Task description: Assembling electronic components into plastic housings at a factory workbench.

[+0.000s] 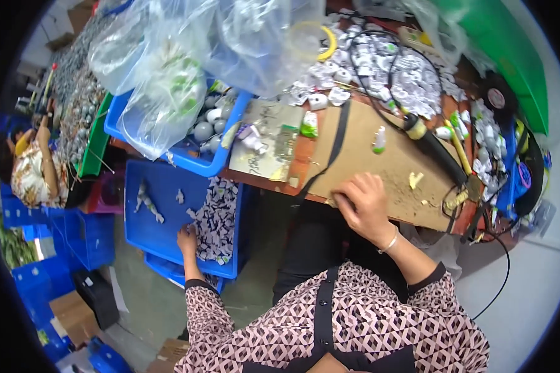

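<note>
My left hand (187, 240) reaches down into a blue tray (158, 235) on the left, at the edge of a heap of small white plastic parts (216, 224). Its fingers are drawn together, and whatever lies between them is too small to name. My right hand (364, 204) hovers at the front edge of a brown cardboard sheet (361, 143) on the table. Its fingers bend loosely, with nothing visible in them. Beyond it, on the cardboard, stands a small white-and-green part (379, 140). A black-handled tool with a cord (438, 149), like a soldering iron, lies to the right.
A blue bin (214, 165) of grey-white bulbs under clear plastic bags (168, 81) stands at the back left. White parts (414, 74) are piled at the back, near a yellow tape roll (326, 43). Cords loop at the right. Another person (37, 168) sits far left.
</note>
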`<action>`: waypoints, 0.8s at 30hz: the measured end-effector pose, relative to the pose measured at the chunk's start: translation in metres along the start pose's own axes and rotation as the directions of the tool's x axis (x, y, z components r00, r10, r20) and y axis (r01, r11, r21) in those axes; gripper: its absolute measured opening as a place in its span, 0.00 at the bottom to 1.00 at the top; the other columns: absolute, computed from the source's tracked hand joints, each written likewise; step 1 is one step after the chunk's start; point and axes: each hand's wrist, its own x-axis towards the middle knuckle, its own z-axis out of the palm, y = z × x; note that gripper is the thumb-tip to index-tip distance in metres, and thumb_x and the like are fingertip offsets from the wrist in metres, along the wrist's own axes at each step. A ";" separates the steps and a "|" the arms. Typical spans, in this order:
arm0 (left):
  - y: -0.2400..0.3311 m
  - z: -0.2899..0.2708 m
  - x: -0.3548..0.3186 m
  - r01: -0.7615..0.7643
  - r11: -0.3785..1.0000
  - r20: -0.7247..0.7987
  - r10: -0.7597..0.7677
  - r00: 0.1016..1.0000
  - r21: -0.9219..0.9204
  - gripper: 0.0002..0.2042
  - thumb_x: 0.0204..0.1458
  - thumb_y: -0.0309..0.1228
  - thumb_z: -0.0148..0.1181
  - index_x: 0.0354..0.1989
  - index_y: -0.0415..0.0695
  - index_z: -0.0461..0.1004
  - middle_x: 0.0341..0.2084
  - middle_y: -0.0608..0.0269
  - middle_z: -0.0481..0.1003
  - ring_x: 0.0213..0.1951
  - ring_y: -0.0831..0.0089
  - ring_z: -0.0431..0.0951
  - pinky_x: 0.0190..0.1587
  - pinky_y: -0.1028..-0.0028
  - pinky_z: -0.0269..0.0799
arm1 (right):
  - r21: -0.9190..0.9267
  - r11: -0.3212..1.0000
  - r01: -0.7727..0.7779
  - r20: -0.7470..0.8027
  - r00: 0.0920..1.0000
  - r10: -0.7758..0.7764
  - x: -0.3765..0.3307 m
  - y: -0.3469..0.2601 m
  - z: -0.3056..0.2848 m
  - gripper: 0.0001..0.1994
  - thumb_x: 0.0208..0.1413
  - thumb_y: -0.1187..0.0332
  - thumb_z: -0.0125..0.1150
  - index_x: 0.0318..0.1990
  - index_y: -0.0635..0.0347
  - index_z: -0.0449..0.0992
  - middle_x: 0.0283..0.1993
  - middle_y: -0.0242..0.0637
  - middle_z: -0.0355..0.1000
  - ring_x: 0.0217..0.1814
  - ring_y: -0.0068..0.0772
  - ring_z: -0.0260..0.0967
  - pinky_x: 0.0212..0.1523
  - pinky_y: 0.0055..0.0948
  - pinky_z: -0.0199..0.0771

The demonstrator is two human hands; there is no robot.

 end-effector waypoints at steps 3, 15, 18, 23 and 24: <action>0.012 -0.015 -0.002 -0.078 0.996 -0.100 0.072 0.992 -0.054 0.20 0.53 0.42 0.51 0.46 0.39 0.72 0.43 0.42 0.71 0.45 0.45 0.71 0.49 0.58 0.65 | 0.044 0.997 0.066 -0.020 0.998 -0.065 -0.002 -0.001 -0.001 0.04 0.44 0.71 0.60 0.27 0.57 0.72 0.27 0.35 0.64 0.33 0.39 0.61 0.36 0.35 0.57; 0.155 -0.154 -0.053 -0.515 0.792 -0.563 0.274 0.780 -0.328 0.10 0.57 0.31 0.49 0.41 0.37 0.73 0.33 0.54 0.75 0.36 0.62 0.76 0.40 0.71 0.70 | 0.065 0.984 0.168 -0.018 0.986 -0.167 0.015 0.053 -0.043 0.04 0.48 0.70 0.56 0.29 0.61 0.70 0.27 0.42 0.67 0.33 0.45 0.67 0.34 0.40 0.67; 0.207 -0.183 -0.065 -0.611 0.704 -0.647 0.283 0.708 -0.361 0.10 0.58 0.30 0.48 0.41 0.38 0.73 0.33 0.57 0.76 0.33 0.70 0.77 0.36 0.73 0.70 | -0.076 0.985 0.157 0.005 0.988 -0.157 0.040 0.064 -0.039 0.05 0.48 0.69 0.55 0.29 0.60 0.71 0.27 0.42 0.67 0.34 0.45 0.67 0.34 0.40 0.67; 0.336 -0.207 -0.095 -0.768 0.509 -0.661 0.426 0.618 -0.390 0.09 0.56 0.28 0.51 0.37 0.36 0.74 0.28 0.55 0.76 0.31 0.69 0.77 0.36 0.73 0.71 | -0.171 0.961 0.219 0.074 0.975 -0.209 0.077 0.074 -0.025 0.06 0.49 0.67 0.54 0.30 0.59 0.72 0.28 0.42 0.69 0.35 0.45 0.69 0.35 0.41 0.69; 0.357 -0.201 -0.095 -0.863 0.457 -0.749 0.489 0.448 -0.218 0.08 0.56 0.27 0.51 0.36 0.36 0.74 0.25 0.59 0.75 0.26 0.74 0.74 0.31 0.75 0.69 | -0.190 0.952 0.241 0.088 0.970 -0.228 0.081 0.074 -0.024 0.06 0.49 0.66 0.55 0.30 0.59 0.73 0.28 0.42 0.69 0.35 0.46 0.69 0.34 0.41 0.69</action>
